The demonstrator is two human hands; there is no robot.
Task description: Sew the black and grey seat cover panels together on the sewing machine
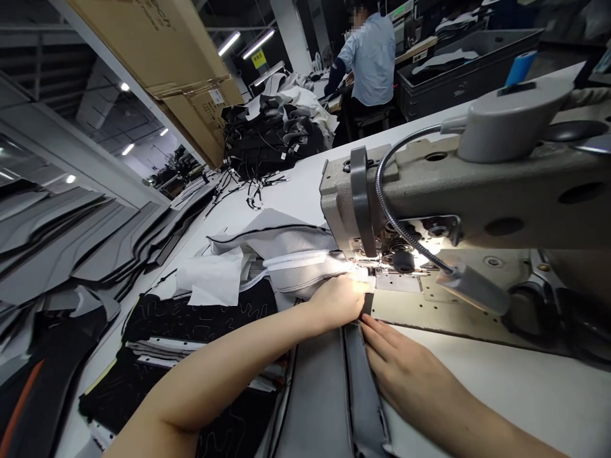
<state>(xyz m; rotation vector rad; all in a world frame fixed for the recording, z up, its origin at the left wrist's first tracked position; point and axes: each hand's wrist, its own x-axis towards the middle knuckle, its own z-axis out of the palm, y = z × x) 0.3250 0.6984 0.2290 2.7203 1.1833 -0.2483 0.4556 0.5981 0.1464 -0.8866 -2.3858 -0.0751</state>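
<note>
A grey fabric piece with dark piped edges (317, 394) runs from the front edge of the view up to the sewing machine (396, 191). Close to the lit needle area, my left hand (340, 299) is closed on the fabric, its fingertips partly lost in the glare. Just below it, my right hand (405, 366) lies with fingers stretched out along the right edge of the piece, fingertips by a dark strip (366, 306). More of the grey fabric, with a white band (300, 261), bunches to the left of the machine head. The needle itself is hard to make out.
Black patterned fabric stacks (205, 318) lie under my left forearm. Scissors (541, 280) rest on the machine bed at right, near a lamp on a flexible neck (470, 289). Behind are a heap of dark pieces (277, 130), a cardboard box (167, 57) and a seated co-worker (375, 60).
</note>
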